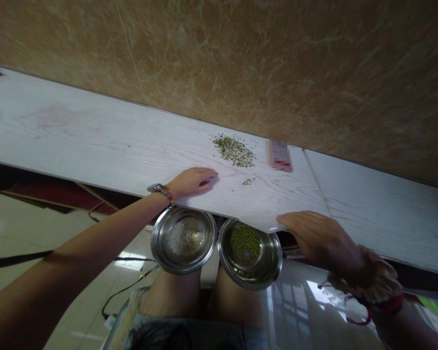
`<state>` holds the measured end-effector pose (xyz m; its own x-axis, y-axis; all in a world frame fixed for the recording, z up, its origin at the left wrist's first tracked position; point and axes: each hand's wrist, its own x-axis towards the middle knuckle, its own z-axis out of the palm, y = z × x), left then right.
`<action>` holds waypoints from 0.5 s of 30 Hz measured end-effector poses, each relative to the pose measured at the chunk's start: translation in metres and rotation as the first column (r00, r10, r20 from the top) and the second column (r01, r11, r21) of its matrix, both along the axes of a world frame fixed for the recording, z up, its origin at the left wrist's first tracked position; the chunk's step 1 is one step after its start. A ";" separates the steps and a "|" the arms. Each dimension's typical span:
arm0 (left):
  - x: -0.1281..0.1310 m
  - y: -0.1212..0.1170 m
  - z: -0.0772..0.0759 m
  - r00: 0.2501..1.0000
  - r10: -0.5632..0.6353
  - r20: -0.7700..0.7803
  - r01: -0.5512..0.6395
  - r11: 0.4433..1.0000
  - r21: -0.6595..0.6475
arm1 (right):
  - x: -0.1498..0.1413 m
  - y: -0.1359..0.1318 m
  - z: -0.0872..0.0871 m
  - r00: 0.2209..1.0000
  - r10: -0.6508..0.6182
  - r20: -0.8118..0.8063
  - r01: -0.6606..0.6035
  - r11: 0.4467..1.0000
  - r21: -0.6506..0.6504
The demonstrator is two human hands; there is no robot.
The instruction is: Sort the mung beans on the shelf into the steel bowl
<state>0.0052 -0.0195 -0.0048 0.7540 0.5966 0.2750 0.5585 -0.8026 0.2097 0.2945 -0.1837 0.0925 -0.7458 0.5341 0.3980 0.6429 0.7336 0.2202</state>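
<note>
My left hand lies on the white wood-grain board, fingers stretched out and holding nothing. Beyond its fingertips is a loose patch of green beans, which look like mung beans, with a small cluster nearer me. My right hand pinches a thin white sheet by its right end. The sheet sits at the board's front edge and juts over the right steel bowl, which holds many green beans. Beside it, the left steel bowl contains pale, whitish grains that I cannot name surely.
Both bowls are above my knees, below the board's front edge. A blurred-out rectangular item lies against the brown marbled wall. A seam crosses the white board on the right. A thin cable runs at lower left.
</note>
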 end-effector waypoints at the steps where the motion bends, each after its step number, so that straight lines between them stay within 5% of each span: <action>1: 0.000 0.000 0.000 1.000 0.003 -0.003 -0.003 1.000 -0.001 | 0.001 -0.001 0.001 1.000 -0.018 0.006 0.018 1.000 -0.006; 15: 0.000 0.000 0.000 1.000 -0.006 -0.009 0.006 1.000 0.009 | -0.007 0.014 -0.021 0.994 -0.108 -0.007 0.107 0.980 0.170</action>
<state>0.0055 -0.0194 -0.0051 0.7601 0.5896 0.2732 0.5556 -0.8077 0.1974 0.2874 -0.1699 0.0713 -0.6887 0.5362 0.4880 0.7153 0.6122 0.3369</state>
